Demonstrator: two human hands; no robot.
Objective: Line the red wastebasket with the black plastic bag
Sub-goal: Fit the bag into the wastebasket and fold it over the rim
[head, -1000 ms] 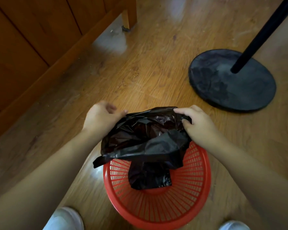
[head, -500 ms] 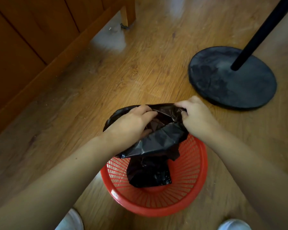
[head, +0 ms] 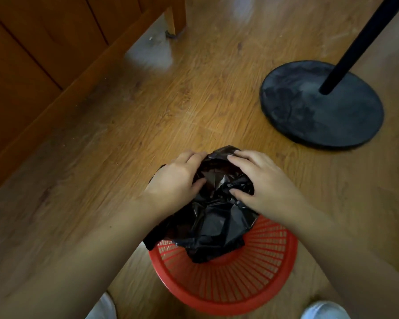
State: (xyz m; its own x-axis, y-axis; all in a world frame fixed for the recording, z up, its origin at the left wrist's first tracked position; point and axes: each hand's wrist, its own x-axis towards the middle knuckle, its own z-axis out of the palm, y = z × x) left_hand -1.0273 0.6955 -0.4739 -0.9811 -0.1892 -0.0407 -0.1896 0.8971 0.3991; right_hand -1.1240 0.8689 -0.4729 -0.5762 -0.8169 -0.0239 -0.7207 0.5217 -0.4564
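Overhead, both of a person's bare hands grip a crumpled black plastic bag [head: 213, 217] above the far side of a red wastebasket [head: 230, 288] standing on a wood-grain floor [head: 148, 116]. Left hand [head: 176, 180] clutches the bag's upper left edge, its fingers curled over the plastic and thumb pressed into the folds; right hand [head: 260, 183] grasps the upper right edge, fingers spread across the bunched top. Much of the bag is gathered between the hands, while its lower end hangs down inside the slatted basket, whose near rim is uncovered. A black round stand base [head: 320, 107] with a dark pole [head: 364, 40] sits well apart at right, and wooden furniture [head: 44, 54] fills the upper left.
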